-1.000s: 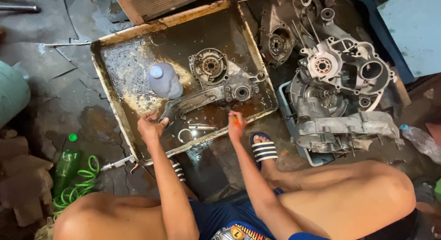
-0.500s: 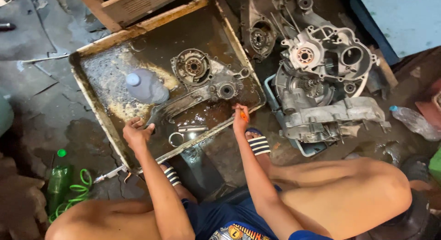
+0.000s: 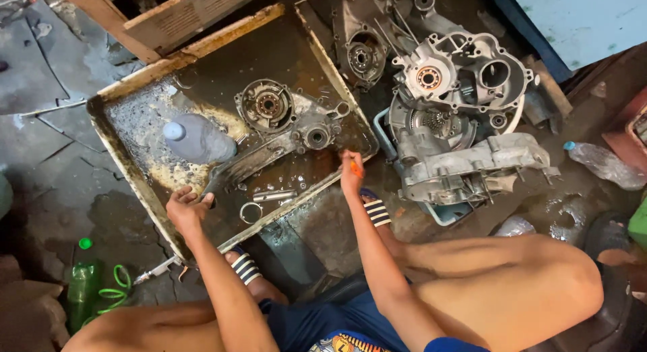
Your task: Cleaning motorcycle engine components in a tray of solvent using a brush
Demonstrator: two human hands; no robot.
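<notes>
Dim, warm overhead light; wet glare on the oily tray (image 3: 135,180), soft shadows, slight blur toward the edges.

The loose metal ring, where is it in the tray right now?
The metal ring lies in the metal tray near its front edge, just right of the left hand, beside a short metal pin.

The person squats, knees spread wide and both bare arms stretched forward between them. The left hand (image 3: 187,209) reaches out and down, fingers curled and closed in a grip, wrist bent slightly, knuckles facing up. The right hand (image 3: 350,173) extends straighter from a long forearm, fingers drawn together in a pinch at the tip. The two hands sit well apart, the right slightly farther forward.
</notes>
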